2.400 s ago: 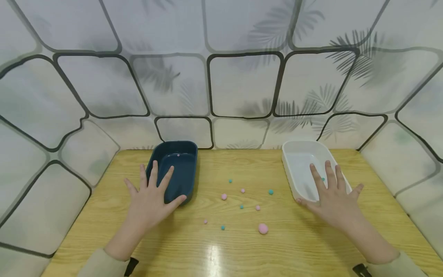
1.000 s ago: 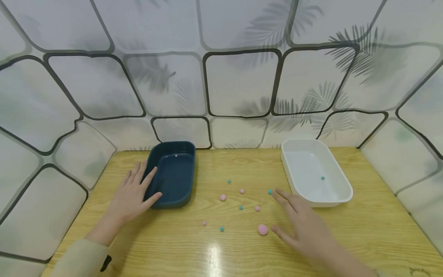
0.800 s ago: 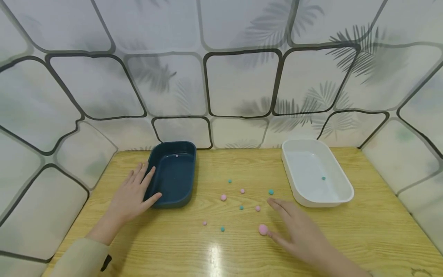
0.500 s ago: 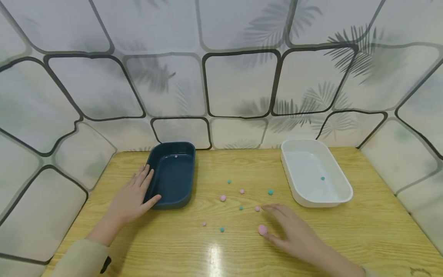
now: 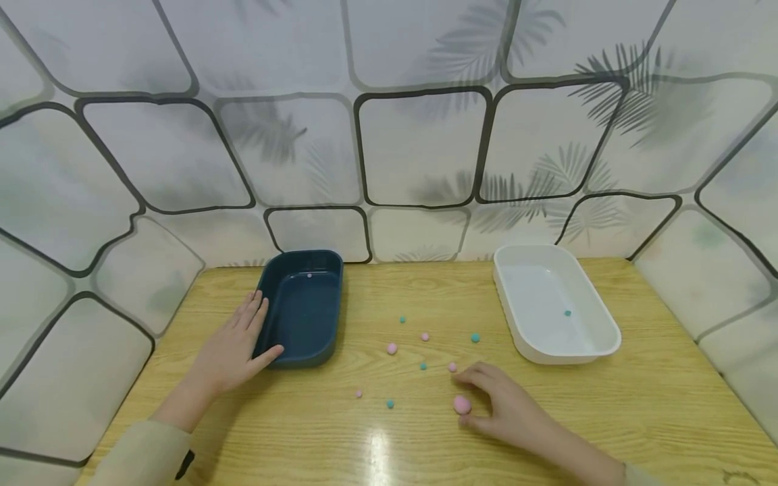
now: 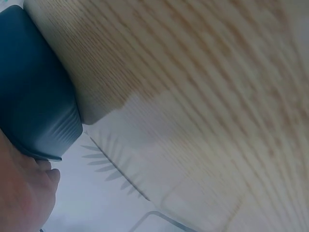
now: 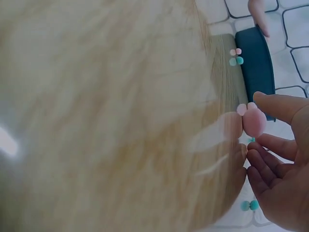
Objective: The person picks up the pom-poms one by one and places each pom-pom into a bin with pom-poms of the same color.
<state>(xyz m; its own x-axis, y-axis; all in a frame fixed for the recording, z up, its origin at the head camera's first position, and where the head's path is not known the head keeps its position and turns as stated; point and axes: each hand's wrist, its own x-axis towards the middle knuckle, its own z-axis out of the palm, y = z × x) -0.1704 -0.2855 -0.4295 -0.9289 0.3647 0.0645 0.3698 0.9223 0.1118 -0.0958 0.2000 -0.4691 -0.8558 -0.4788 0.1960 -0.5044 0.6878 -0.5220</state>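
In the head view a large pink ball lies on the wooden table between the parted thumb and forefinger of my right hand. The right wrist view shows the pink ball near the fingertips, not pinched. My left hand rests along the left side of the dark blue tray, its fingers extended over the rim. In the left wrist view only part of the left hand shows beside the blue tray.
Several smaller pink and teal balls lie about the table's middle, among them a pink ball and a teal ball. A white tray at the right holds a teal ball. One tiny pink ball lies inside the blue tray.
My right hand has left the white tray and come leftward and nearer, its fingers now curving around the big pink ball. The left hand has shifted left onto the blue tray's side.
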